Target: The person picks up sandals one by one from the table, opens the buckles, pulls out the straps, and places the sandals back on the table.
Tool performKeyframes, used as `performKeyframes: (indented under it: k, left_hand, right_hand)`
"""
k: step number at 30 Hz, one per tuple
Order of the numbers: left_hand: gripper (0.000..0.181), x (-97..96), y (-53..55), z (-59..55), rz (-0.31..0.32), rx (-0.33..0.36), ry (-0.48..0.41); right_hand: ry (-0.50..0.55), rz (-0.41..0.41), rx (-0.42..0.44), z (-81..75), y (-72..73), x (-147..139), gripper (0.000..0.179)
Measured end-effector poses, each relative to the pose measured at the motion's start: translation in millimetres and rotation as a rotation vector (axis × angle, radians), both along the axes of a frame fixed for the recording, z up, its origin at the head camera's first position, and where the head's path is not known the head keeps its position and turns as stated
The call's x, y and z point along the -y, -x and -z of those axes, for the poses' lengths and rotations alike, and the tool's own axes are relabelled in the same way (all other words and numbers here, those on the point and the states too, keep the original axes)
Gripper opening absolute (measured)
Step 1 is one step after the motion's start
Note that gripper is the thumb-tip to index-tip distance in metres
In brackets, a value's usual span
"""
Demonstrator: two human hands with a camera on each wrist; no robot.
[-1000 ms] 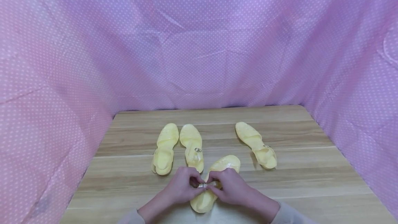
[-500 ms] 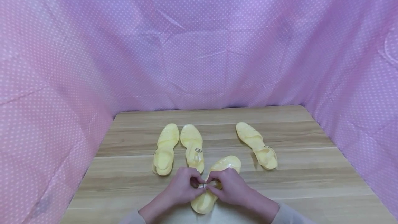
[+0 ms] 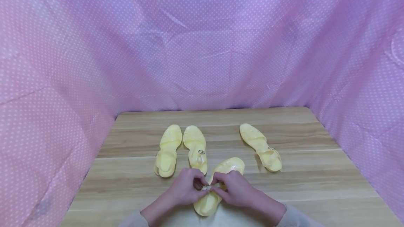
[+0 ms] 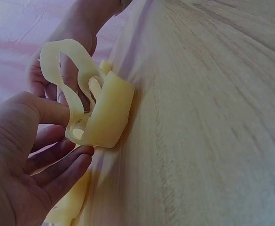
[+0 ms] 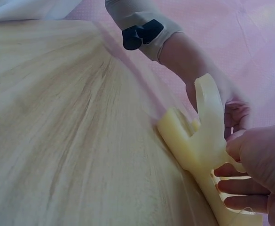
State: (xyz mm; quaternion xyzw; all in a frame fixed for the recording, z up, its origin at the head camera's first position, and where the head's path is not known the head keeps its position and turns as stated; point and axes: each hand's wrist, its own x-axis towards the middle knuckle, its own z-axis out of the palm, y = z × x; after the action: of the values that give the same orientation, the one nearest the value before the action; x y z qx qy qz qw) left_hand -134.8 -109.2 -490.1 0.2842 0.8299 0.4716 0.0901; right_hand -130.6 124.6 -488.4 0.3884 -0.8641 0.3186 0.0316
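Pink cloth (image 3: 202,45) backs the table (image 3: 300,192). Left hand (image 3: 186,187) and right hand (image 3: 236,189) pinch the strap (image 4: 50,70) of the sandal (image 3: 206,206) beneath them; best keep one pinch steady, avoiding twist.

Front sandal (image 3: 228,166) partly hidden behind left hand (image 3: 187,187), right hand (image 3: 236,189); sleeves (image 3: 295,217) cut off

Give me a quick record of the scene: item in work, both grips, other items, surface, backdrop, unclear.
Item in work: near sandal, yellow, toe pointing away and rightward
Left grip: pinching the near sandal's strap
Right grip: pinching the same strap, facing the left
Other items: left sandal and middle sandal, side by side; right sandal, set apart; all yellow
Surface: wood-grain table
Backdrop: pink dotted cloth
Unclear: whether the strap is fastened
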Motion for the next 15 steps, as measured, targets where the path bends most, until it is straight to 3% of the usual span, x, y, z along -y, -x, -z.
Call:
performKeyframes:
  k: [9,15]
  left_hand:
    - [0.014,-0.3,4.3,4.6,0.027,-0.031,-0.011]
    - [0.016,-1.2,5.5,3.7,0.033,-0.033,-0.016]
  right_hand:
    - [0.029,0.011,0.076,1.4,0.0,-2.8,0.005]
    - [0.046,-0.006,0.061,1.9,0.9,-3.8,0.005]
